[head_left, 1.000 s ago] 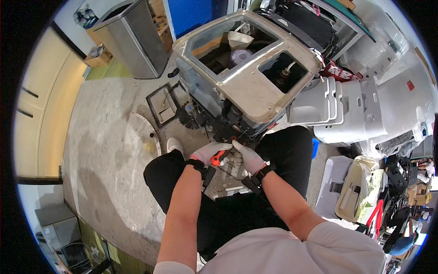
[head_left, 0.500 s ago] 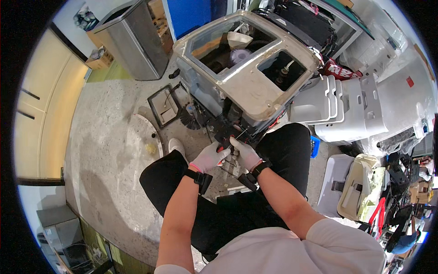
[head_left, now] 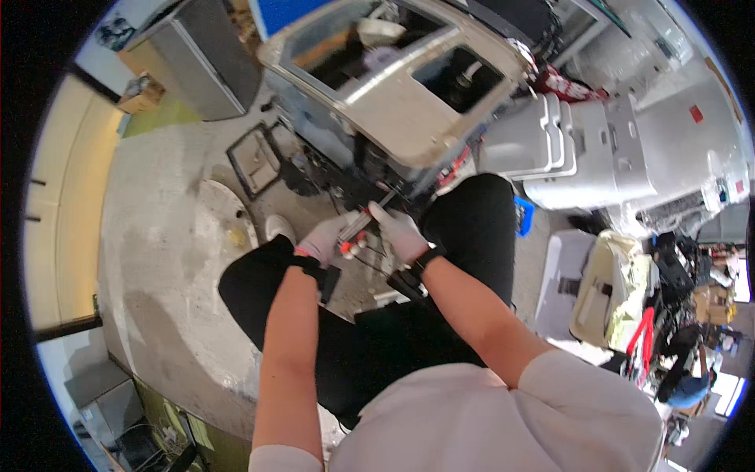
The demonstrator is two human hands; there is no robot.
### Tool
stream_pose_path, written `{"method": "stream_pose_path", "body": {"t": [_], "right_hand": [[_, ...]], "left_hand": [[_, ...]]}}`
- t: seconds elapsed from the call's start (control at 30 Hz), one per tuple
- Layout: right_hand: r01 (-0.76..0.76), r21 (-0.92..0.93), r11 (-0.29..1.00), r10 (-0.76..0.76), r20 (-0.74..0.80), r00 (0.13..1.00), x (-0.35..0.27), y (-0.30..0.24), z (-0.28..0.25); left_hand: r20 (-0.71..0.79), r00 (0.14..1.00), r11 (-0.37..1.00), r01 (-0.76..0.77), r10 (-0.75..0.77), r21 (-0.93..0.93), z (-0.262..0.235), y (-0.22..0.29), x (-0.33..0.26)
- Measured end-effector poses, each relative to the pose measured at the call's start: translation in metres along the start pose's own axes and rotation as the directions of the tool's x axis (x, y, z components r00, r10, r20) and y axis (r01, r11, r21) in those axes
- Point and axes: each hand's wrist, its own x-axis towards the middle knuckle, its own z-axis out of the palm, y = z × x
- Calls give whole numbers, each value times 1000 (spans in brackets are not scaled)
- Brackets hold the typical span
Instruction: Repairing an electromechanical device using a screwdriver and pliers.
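Note:
Both my hands wear pale gloves and meet over my lap, in front of the machine's lower edge. Between them is a slim tool that looks like a screwdriver (head_left: 356, 226), with a red band and a thin shaft pointing away to the right. My left hand (head_left: 321, 237) is closed around its handle side. My right hand (head_left: 399, 236) has its thumb and fingers closed against the tool from the other side. A small red-and-white piece (head_left: 350, 248) shows just below the tool; motion blur hides its kind. Ahead stands a boxy beige machine (head_left: 409, 110) with dark openings in its top.
A black square frame (head_left: 253, 161) and a round dark brush (head_left: 300, 178) lie on the floor left of the machine. Stacked white plastic shells (head_left: 519, 141) and a blue bin (head_left: 524, 216) stand to the right. A grey trash can (head_left: 197, 63) is at the back left.
The view has shifted, so the scene sits further up and left. My hands have drawn the tool away from the machine's edge and turned it, so more of its handle shows.

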Motion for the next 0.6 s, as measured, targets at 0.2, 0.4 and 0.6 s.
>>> {"method": "stream_pose_path", "body": {"t": [0.2, 0.4, 0.6], "right_hand": [[103, -232, 967, -129, -100, 987, 1, -7, 8], [178, -215, 960, -204, -104, 973, 9, 3, 2], [46, -393, 918, -119, -164, 979, -3, -14, 2]], "left_hand": [[-48, 897, 463, -180, 439, 868, 34, 15, -19], [-84, 819, 53, 65, 568, 996, 48, -7, -12], [-73, 958, 552, -98, 279, 828, 33, 20, -15]]}}
